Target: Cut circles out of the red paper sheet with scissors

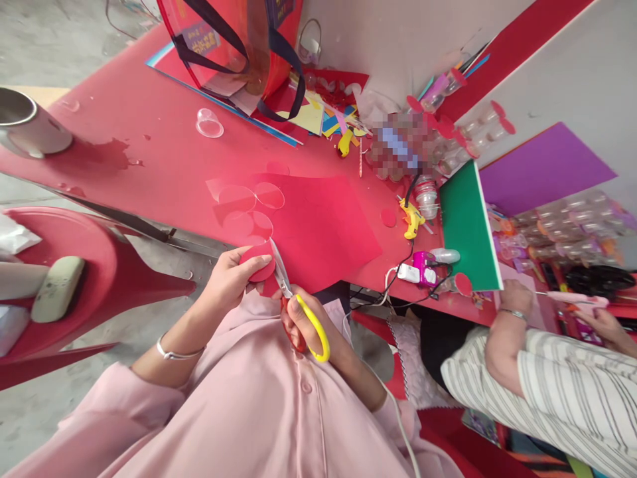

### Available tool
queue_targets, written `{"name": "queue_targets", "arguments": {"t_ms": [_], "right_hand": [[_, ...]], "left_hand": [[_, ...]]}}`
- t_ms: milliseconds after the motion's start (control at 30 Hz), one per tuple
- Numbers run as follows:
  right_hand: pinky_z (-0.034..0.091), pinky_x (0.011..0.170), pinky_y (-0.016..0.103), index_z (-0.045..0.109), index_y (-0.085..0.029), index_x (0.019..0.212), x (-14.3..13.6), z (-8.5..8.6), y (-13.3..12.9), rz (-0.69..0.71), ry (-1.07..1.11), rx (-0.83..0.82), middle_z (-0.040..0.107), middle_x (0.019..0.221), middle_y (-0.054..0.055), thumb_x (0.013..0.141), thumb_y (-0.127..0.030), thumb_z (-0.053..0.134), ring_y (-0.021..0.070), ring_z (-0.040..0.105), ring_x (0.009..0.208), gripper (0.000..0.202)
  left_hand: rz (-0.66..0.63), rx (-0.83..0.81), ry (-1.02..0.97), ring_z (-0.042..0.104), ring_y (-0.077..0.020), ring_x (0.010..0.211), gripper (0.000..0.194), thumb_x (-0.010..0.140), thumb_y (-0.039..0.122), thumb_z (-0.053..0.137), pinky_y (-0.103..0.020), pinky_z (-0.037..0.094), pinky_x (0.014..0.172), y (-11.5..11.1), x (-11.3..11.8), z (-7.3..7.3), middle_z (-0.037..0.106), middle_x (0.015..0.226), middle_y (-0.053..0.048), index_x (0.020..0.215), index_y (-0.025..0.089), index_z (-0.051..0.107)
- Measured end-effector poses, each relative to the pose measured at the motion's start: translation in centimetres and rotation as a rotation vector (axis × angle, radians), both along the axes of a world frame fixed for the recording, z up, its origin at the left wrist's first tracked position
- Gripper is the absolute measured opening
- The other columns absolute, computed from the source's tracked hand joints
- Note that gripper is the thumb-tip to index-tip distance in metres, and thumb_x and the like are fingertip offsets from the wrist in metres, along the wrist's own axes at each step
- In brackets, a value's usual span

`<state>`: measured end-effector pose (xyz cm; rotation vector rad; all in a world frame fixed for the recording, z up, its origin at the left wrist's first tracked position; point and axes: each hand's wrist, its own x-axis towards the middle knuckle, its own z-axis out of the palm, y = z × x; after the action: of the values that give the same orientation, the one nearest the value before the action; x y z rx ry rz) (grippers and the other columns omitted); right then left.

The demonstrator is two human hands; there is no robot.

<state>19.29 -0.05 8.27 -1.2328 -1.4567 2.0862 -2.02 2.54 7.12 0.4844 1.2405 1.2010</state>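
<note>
My left hand (pixel 233 277) pinches a red paper circle (pixel 259 251) at the edge of a large red paper sheet (pixel 323 222). Round holes have been cut along the sheet's left side, leaving thin rims of paper. In my right hand (pixel 307 322) is a pair of scissors (pixel 318 330) with one yellow and one red handle. Their metal blades point up and away from me, close beside the circle and my left fingertips. How far the blades are apart is hard to make out. The sheet lies partly on the red table (pixel 164 156) and reaches over its front edge.
A metal mug (pixel 47 133) stands at the table's left end. At the back are a red bag (pixel 223 40) and paper scraps. A yellow glue gun (pixel 412 219) and cables lie to the right. Beyond a green board (pixel 468 226), a co-worker's hand holds a pink glue gun (pixel 572 299).
</note>
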Motion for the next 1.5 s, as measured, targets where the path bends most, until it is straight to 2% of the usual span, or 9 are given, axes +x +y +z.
{"name": "queue_targets", "arguments": {"t_ms": [367, 600, 733, 867, 1033, 1133, 1233, 1367, 1500], "right_hand": [[0.04, 0.043, 0.024, 0.062, -0.026, 0.12, -0.3, 0.6, 0.3, 0.03, -0.019, 0.011, 0.05, 0.073, -0.007, 0.106, -0.09, 0.05, 0.0115, 0.046, 0.045, 0.066], [0.037, 0.042, 0.035, 0.067, -0.037, 0.116, -1.1, 0.5, 0.3, 0.039, -0.087, 0.076, 0.049, 0.07, -0.002, 0.098, -0.097, 0.044, 0.019, 0.043, 0.043, 0.066], [0.032, 0.038, 0.034, 0.066, -0.038, 0.12, -1.5, 0.6, -0.6, 0.005, -0.073, 0.03, 0.05, 0.071, -0.002, 0.099, -0.096, 0.045, 0.0187, 0.042, 0.041, 0.065], [0.034, 0.038, 0.025, 0.064, -0.031, 0.125, -1.7, 0.7, -2.1, -0.063, 0.009, -0.024, 0.052, 0.076, -0.005, 0.106, -0.089, 0.051, 0.0118, 0.046, 0.043, 0.063], [0.039, 0.038, 0.018, 0.063, -0.025, 0.119, -2.7, -0.4, -2.3, -0.183, 0.126, -0.065, 0.054, 0.075, -0.008, 0.109, -0.085, 0.052, 0.0075, 0.048, 0.043, 0.062], [0.042, 0.037, 0.019, 0.063, -0.024, 0.113, -3.9, -1.4, -1.0, -0.284, 0.18, -0.09, 0.055, 0.072, -0.009, 0.102, -0.081, 0.068, 0.0092, 0.049, 0.042, 0.058], [0.046, 0.037, 0.02, 0.06, -0.024, 0.121, -4.9, -2.0, 0.3, -0.325, 0.208, -0.12, 0.054, 0.071, -0.011, 0.097, -0.086, 0.07, 0.0092, 0.047, 0.041, 0.067], [0.048, 0.04, 0.019, 0.061, -0.021, 0.125, -5.3, -2.1, 0.9, -0.365, 0.231, -0.139, 0.054, 0.072, -0.011, 0.089, -0.098, 0.067, 0.0083, 0.049, 0.044, 0.085], [0.049, 0.04, 0.019, 0.062, -0.02, 0.123, -5.1, -2.5, 1.1, -0.372, 0.244, -0.161, 0.055, 0.073, -0.01, 0.089, -0.099, 0.067, 0.0086, 0.051, 0.046, 0.086]], "left_hand": [[-0.007, -0.005, -0.016, 0.055, -0.0136, 0.042, 0.032, 0.068, 0.04, 0.095, -0.024, 0.042, 0.041, 0.0, -0.5, -0.6, 0.064, 0.053, -0.003, 0.071, 0.017, 0.072], [-0.012, -0.034, 0.019, 0.051, -0.0125, 0.035, 0.037, 0.069, 0.042, 0.097, -0.021, 0.033, 0.034, -0.1, -1.4, -0.6, 0.062, 0.052, -0.001, 0.079, 0.017, 0.072], [-0.053, -0.025, 0.02, 0.051, -0.0125, 0.034, 0.038, 0.068, 0.043, 0.098, -0.02, 0.03, 0.032, -0.1, -1.8, -0.3, 0.061, 0.05, -0.002, 0.074, 0.018, 0.07], [-0.132, -0.023, -0.029, 0.046, -0.011, 0.034, 0.043, 0.065, 0.045, 0.1, -0.021, 0.031, 0.032, 0.2, -2.1, 0.3, 0.056, 0.047, 0.0, 0.067, 0.02, 0.065], [-0.296, -0.069, 0.061, 0.05, -0.0118, 0.038, 0.039, 0.067, 0.04, 0.1, -0.021, 0.036, 0.034, 2.7, -3.2, 0.7, 0.057, 0.051, 0.001, 0.07, 0.019, 0.068], [-0.323, -0.064, 0.1, 0.054, -0.0117, 0.041, 0.038, 0.067, 0.038, 0.099, -0.021, 0.04, 0.037, 4.9, -3.8, 0.5, 0.06, 0.056, 0.0, 0.073, 0.018, 0.068], [-0.342, -0.03, 0.123, 0.053, -0.0102, 0.043, 0.038, 0.068, 0.035, 0.097, -0.019, 0.037, 0.038, 6.7, -4.1, 0.2, 0.057, 0.058, 0.002, 0.072, 0.018, 0.064], [-0.377, -0.011, 0.171, 0.055, -0.0119, 0.044, 0.034, 0.071, 0.034, 0.093, -0.02, 0.039, 0.039, 7.6, -4.2, -0.2, 0.055, 0.057, 0.002, 0.072, 0.018, 0.062], [-0.385, -0.009, 0.171, 0.053, -0.0115, 0.044, 0.034, 0.073, 0.034, 0.091, -0.02, 0.037, 0.038, 7.8, -4.1, -0.8, 0.053, 0.056, 0.002, 0.072, 0.019, 0.061]]}}
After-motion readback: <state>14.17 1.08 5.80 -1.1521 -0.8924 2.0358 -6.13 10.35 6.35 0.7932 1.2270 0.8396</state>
